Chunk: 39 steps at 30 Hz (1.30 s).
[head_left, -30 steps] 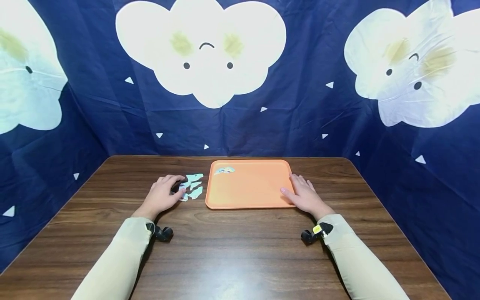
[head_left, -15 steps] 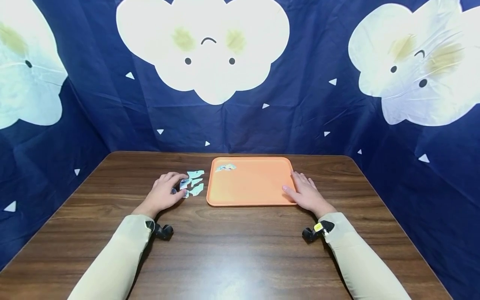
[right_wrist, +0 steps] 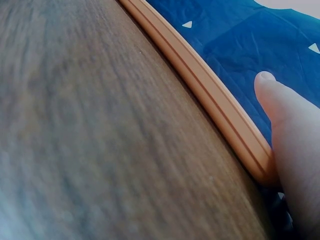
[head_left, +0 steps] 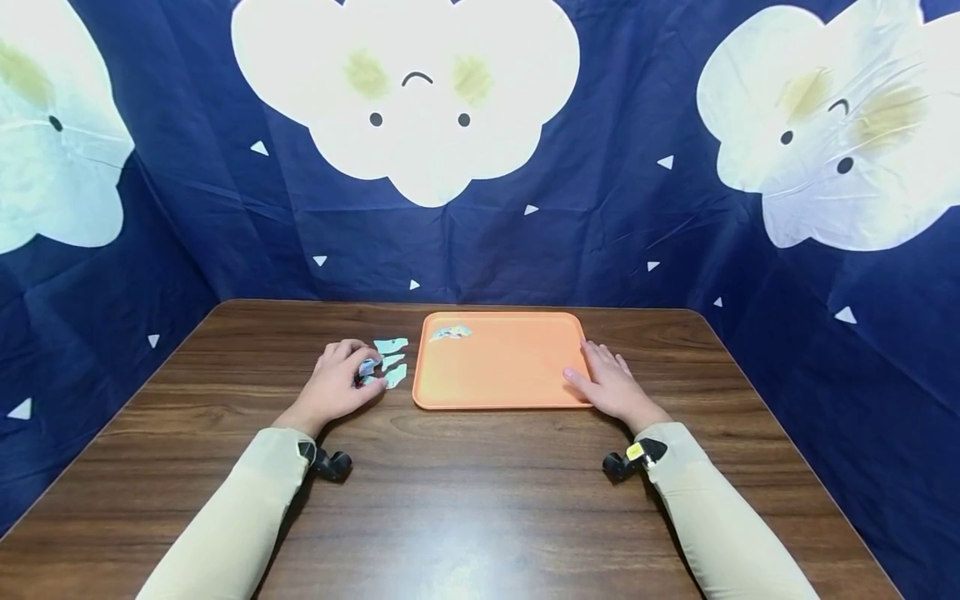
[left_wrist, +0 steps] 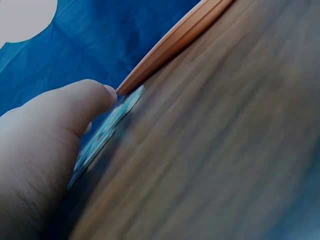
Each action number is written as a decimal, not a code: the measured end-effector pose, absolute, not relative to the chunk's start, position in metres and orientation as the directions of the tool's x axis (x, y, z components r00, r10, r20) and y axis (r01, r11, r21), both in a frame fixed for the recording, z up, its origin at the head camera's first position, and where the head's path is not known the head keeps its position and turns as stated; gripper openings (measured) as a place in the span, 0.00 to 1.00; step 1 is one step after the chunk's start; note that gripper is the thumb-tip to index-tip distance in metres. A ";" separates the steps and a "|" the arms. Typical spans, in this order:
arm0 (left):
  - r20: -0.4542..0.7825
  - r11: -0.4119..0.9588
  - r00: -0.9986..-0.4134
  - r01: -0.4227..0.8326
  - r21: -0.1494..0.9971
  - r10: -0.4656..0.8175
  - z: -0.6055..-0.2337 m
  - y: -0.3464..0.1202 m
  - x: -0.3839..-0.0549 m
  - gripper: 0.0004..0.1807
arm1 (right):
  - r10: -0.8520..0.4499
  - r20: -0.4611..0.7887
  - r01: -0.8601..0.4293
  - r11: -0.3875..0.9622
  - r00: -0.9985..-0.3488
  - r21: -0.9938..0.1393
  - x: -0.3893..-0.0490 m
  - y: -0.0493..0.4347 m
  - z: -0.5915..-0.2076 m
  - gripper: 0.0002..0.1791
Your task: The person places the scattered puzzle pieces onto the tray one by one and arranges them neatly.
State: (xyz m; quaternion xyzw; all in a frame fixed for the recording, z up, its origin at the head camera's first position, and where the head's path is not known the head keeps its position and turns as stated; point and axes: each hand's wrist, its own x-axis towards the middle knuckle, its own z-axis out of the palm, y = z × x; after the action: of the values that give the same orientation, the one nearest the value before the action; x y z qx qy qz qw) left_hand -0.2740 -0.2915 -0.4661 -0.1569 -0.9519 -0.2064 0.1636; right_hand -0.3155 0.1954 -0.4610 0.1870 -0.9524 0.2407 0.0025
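Note:
Several flat, jagged-edged pieces with a pale blue print lie grouped on the table, left of an orange tray. My left hand arches over the group's left side, thumb and fingers spread around a darker blue piece and partly hiding it. In the left wrist view the thumb hangs just above the pieces, which lie flat. Another printed piece is at the tray's far left corner. My right hand rests on the tray's right edge, fingers extended, thumb over the rim.
A brown wood-grain table carries everything. Behind it and at both sides hangs a dark blue curtain with white clouds. A small black camera is strapped to the left wrist and another to the right.
My left hand has shifted right, further over the pieces, so its fingers cover more of them. The right hand stays on the tray's edge. The head view has tilted slightly.

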 end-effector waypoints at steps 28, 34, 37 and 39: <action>0.437 0.896 -0.860 0.385 0.219 0.263 -0.462 -0.266 -0.276 0.15 | -0.356 0.102 -0.362 0.811 -0.929 -0.460 -0.317 0.196 -0.462 0.48; 0.494 0.896 -0.835 0.388 0.214 0.244 -0.460 -0.262 -0.278 0.15 | -0.353 0.102 -0.359 0.810 -0.930 -0.464 -0.316 0.197 -0.461 0.48; 0.490 0.896 -0.844 0.371 0.242 0.218 -0.458 -0.255 -0.281 0.15 | -0.352 0.103 -0.359 0.814 -0.930 -0.457 -0.316 0.197 -0.461 0.48; 0.484 0.898 -0.850 0.363 0.249 0.209 -0.457 -0.249 -0.283 0.15 | -0.355 0.101 -0.360 0.813 -0.929 -0.457 -0.316 0.196 -0.461 0.48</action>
State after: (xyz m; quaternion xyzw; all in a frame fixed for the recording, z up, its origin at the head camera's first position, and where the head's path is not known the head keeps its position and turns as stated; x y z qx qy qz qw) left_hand -0.2832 -0.2487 -0.4573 -0.1509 -0.9470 -0.1678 0.2287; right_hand -0.3161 0.1964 -0.4609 0.1877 -0.9522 0.2409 0.0053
